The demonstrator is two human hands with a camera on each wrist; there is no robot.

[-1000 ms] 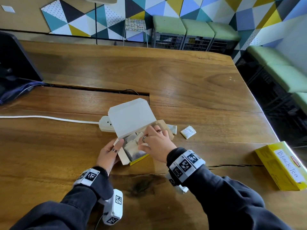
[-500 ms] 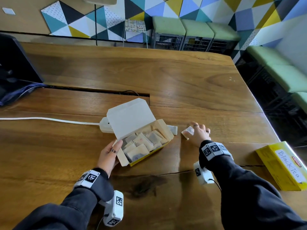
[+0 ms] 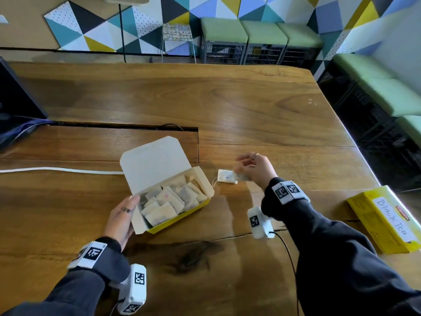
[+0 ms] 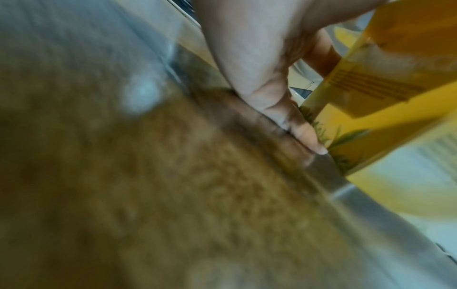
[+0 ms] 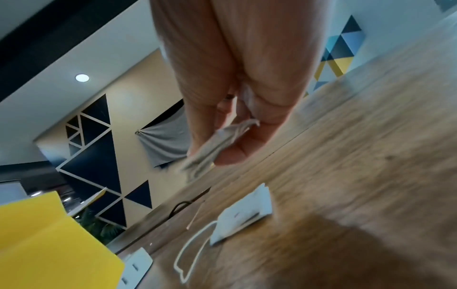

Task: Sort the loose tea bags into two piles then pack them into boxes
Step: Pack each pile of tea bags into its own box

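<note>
The closed box (image 3: 387,221) marked Black Tea looks finished, well off to the right. The left hand (image 3: 121,216) lies flat against the open box (image 3: 180,221), nearly full. The right hand (image 3: 256,168) pinches one tea bag (image 5: 212,150); another bag (image 3: 225,176) remains on the table (image 3: 250,106).

Wooden table (image 3: 227,106) w/ a long cable slot (image 3: 123,127) left of centre. White power cord (image 3: 57,170) runs in from the left edge. Dark monitor (image 3: 16,96) at the far left edge. Beyond the far edge: triangle-pattern wall panels (image 3: 141,26), green-cushioned crate seats (image 3: 262,42); more green seats (image 3: 382,87) past the right edge.
</note>
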